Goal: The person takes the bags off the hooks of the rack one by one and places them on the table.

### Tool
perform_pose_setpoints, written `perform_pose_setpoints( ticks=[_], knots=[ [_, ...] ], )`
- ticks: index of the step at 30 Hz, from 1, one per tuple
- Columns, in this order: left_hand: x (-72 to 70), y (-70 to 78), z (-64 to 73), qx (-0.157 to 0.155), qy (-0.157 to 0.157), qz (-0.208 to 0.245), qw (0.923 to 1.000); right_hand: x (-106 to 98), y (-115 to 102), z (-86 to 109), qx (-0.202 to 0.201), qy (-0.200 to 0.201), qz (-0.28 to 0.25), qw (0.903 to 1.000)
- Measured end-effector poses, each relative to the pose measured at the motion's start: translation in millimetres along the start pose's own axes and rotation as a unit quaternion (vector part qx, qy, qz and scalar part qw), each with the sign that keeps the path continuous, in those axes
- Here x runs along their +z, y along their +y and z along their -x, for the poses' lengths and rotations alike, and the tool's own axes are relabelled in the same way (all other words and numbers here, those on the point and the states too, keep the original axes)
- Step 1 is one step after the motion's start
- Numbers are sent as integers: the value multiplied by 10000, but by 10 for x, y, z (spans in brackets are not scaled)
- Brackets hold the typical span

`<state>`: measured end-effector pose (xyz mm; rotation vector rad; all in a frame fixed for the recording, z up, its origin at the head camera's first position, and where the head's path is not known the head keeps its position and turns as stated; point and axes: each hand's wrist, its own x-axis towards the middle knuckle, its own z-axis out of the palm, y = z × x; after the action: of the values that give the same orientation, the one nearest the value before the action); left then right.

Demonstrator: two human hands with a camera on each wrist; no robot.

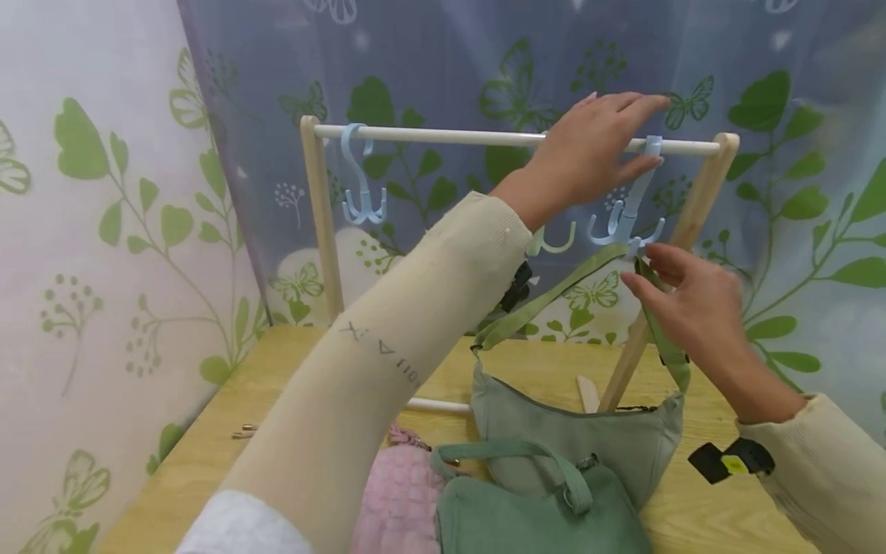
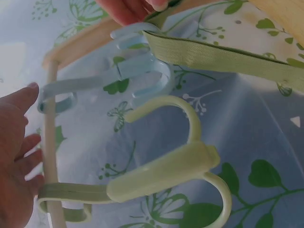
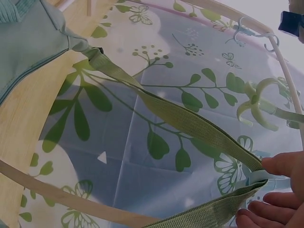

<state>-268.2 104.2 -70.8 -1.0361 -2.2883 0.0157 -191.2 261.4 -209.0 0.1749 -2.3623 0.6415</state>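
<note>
A light green shoulder bag [image 1: 581, 438] stands on the table with its strap [image 1: 554, 304] raised to a blue four-pronged hook [image 1: 626, 223]. In the right wrist view the top of the strap [image 3: 199, 123] loops over a prong of the blue hook [image 3: 259, 176]. My right hand [image 1: 699, 308] is at the strap's top, thumb and fingers apart on either side, thumb tip close against it. My left hand [image 1: 588, 150] is over the white rail [image 1: 450, 136], fingers extended beside the hook's upper end. A pale green hook [image 2: 161, 171] hangs close by.
Another blue hook [image 1: 361, 177] hangs at the rail's left end. Wooden posts [image 1: 321, 223] support the rail. A darker green bag [image 1: 533, 515] and a pink quilted bag [image 1: 401, 500] lie in front on the wooden table [image 1: 228, 400]. A patterned curtain [image 1: 443, 61] hangs behind.
</note>
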Motion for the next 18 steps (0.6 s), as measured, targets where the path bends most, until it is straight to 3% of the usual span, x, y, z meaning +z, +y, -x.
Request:
perform_pose_setpoints(
  ticks=[5, 8, 18],
  knots=[
    [33, -2, -43, -105, -613, 404, 9972, 24, 9, 7, 45, 23, 4, 10000],
    [52, -3, -46, -192, -779, 477, 9956, 36, 6, 1, 85, 24, 43, 10000],
    [86, -7, -65, -32, -748, 181, 9970, 88, 11, -32, 186, -139, 100, 9997]
  ],
)
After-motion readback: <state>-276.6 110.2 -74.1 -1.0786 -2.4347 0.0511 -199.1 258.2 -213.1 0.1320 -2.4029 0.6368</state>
